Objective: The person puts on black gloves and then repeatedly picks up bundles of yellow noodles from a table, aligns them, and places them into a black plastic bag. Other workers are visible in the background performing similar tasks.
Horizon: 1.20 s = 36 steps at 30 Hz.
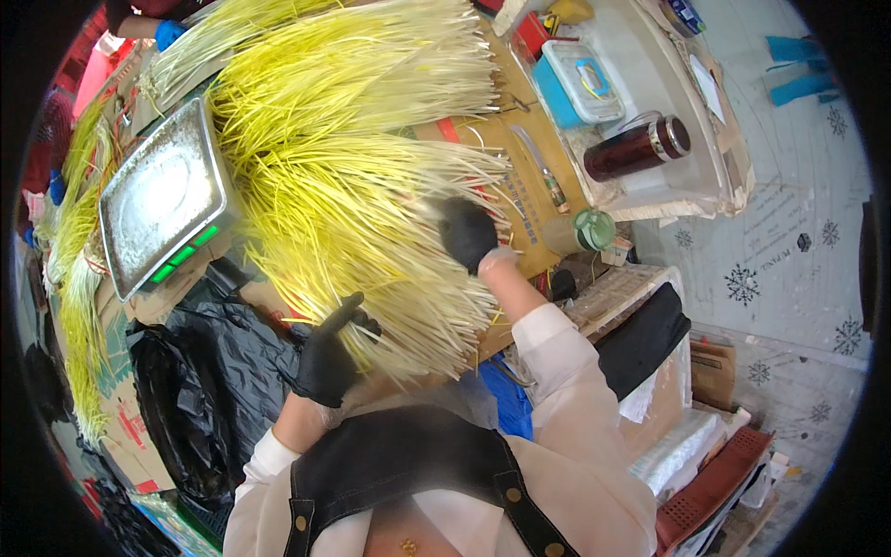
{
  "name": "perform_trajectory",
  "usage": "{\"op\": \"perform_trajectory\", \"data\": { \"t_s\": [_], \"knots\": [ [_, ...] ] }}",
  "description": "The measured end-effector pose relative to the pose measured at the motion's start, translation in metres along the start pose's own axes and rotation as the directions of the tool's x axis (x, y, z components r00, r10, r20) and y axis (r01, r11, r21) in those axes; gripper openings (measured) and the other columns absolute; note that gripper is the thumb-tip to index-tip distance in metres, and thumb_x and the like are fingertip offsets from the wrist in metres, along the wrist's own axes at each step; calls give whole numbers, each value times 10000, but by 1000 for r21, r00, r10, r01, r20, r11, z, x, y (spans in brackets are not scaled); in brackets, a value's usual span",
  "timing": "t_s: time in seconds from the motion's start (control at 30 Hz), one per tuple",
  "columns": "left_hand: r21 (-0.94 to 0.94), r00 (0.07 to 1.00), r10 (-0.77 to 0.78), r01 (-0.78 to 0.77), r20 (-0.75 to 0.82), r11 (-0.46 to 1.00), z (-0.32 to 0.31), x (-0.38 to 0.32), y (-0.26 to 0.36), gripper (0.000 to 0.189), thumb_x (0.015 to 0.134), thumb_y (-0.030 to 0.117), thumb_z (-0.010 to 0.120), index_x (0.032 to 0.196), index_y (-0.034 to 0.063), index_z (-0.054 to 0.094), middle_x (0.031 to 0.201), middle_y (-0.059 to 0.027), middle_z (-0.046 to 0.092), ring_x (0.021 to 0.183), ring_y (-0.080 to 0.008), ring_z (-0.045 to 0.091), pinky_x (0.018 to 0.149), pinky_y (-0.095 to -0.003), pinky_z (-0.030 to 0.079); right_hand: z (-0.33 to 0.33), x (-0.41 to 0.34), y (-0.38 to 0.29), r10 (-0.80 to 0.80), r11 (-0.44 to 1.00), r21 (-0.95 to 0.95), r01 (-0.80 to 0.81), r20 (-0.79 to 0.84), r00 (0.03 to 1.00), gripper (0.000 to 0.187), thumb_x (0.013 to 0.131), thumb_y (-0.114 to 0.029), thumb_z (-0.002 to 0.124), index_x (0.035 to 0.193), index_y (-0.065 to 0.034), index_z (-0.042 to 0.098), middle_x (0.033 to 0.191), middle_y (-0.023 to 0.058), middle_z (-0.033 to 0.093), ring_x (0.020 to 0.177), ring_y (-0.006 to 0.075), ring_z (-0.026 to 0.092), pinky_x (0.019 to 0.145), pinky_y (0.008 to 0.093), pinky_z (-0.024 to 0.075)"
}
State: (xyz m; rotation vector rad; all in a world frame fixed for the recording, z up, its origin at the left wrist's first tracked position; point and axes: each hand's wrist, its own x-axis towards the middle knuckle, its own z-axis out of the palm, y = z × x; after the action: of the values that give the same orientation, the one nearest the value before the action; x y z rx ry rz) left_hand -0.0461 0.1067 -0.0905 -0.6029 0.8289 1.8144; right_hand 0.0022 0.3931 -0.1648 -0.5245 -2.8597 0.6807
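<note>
A broad heap of yellow chives (348, 202) lies before me, with yellow leaf ends at the left and pale stalk ends at the right. My left hand (327, 358), in a black glove, has its fingers curled around some stalks at the heap's near edge. My right hand (470, 233), also gloved in black, is over the pale stalk ends on the right side. It is blurred, and its fingers are hard to make out. A digital weighing scale (167, 195) with a worn metal pan and green displays stands left of the heap.
A knife (543, 170) lies on the cardboard (515, 139) right of the heap, near a green-lidded jar (592, 230). Beyond are a lidded blue box (581, 83) and a dark red thermos (637, 147). Black plastic bags (216, 390) lie at left. Another person's blue-gloved hand (169, 33) touches chives.
</note>
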Motion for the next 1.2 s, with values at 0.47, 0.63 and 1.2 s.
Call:
{"op": "perform_trajectory", "data": {
  "t_s": [0.47, 0.63, 1.2],
  "knots": [
    [-34, 999, -28, 29, 35, 999, -4, 3, 2, 329, 957, 158, 610, 1266, 46, 599, 887, -25, 618, 869, -224, 618, 847, -381, 534, 2, 7, 7, -62, 994, -87, 61, -13, 998, 247, 833, -138, 608, 1054, -96, 709, 913, 170, 644, 883, 365, 617, 748, 491, 489],
    [-39, 1000, -13, 14, 15, 999, -3, 5, 6, 337, 940, 146, 632, 1260, 43, 599, 881, -33, 625, 866, -224, 622, 843, -382, 537, -14, -9, -7, -75, 994, 90, 61, 161, 984, 236, 878, -172, 583, 1062, -95, 708, 961, 183, 685, 902, 377, 654, 797, 496, 514],
    [0, 1000, 10, -10, 28, 1000, 3, 0, 17, 391, 919, 160, 639, 1283, 27, 585, 903, -54, 629, 904, -238, 631, 898, -380, 518, 10, 86, 46, -296, 908, -301, 291, 30, 955, 132, 858, -148, 614, 939, -118, 715, 918, 120, 651, 864, 325, 622, 755, 439, 504]
  ]
}}
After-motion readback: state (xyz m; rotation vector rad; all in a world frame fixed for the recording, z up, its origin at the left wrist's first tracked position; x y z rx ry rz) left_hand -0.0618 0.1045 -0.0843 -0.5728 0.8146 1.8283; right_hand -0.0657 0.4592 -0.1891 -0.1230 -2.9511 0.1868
